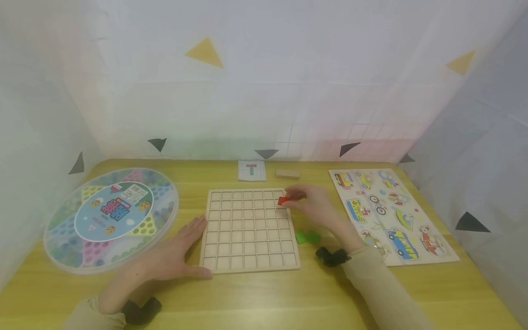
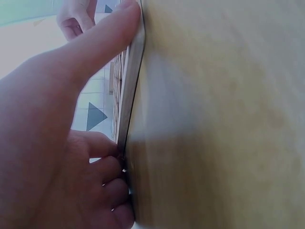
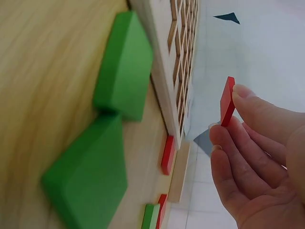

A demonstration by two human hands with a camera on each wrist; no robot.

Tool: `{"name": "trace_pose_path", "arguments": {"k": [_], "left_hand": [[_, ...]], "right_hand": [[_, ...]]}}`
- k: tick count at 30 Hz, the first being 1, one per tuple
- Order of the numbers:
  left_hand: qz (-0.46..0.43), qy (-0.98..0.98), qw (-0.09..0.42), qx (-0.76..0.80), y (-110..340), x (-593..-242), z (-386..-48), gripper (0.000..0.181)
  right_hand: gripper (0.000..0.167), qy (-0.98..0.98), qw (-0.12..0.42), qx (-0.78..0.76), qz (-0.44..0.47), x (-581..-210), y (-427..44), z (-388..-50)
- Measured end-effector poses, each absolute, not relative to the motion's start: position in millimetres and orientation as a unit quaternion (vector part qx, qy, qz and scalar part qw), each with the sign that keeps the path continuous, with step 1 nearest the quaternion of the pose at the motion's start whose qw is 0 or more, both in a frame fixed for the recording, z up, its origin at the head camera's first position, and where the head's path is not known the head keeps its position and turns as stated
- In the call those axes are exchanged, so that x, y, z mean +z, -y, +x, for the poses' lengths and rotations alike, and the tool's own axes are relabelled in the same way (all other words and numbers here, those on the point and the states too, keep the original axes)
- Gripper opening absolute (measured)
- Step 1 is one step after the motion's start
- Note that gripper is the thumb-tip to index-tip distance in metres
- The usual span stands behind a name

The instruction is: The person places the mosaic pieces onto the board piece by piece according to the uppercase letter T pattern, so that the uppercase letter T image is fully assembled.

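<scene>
A light wooden board (image 1: pixel 248 236) with a grid of square recesses lies mid-table. My left hand (image 1: pixel 173 254) rests along its left side, fingertips at the edge and thumb touching the near-left corner. Over the board's far-right part, my right hand (image 1: pixel 315 206) pinches a red square tile (image 1: pixel 282 200) between thumb and fingers. In the right wrist view this red tile (image 3: pixel 227 101) is raised clear of the board. Two green tiles (image 1: pixel 307 237) lie right of the board. Another red tile (image 3: pixel 167 155) lies beside the board's edge, with a red and a green tile (image 3: pixel 150 215) farther off.
Behind the board are a paper card (image 1: pixel 257 174) with a red-and-green T pattern and a small wooden block (image 1: pixel 287 174). A round board game in clear packaging (image 1: pixel 165 229) lies at left. A vehicle picture puzzle (image 1: pixel 381 217) lies at right. Pale sheets hang around the table.
</scene>
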State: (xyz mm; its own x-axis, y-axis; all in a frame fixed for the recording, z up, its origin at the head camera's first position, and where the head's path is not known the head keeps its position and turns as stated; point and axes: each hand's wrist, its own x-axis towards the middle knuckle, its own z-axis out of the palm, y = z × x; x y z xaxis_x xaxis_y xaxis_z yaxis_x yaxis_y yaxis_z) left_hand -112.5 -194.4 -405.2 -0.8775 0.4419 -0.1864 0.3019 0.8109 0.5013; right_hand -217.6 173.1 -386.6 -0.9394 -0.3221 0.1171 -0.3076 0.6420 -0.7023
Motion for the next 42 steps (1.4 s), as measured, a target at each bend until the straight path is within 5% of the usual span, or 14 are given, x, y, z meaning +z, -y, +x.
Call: {"name": "trace_pose_path", "arguments": {"k": [42], "left_hand": [[0.194, -0.938, 0.155, 0.241, 195.2, -402.7, -112.4, 0.127]], "right_hand": [[0.044, -0.885, 0.018, -0.405, -0.228, -379.2, -82.6, -224.5]]}}
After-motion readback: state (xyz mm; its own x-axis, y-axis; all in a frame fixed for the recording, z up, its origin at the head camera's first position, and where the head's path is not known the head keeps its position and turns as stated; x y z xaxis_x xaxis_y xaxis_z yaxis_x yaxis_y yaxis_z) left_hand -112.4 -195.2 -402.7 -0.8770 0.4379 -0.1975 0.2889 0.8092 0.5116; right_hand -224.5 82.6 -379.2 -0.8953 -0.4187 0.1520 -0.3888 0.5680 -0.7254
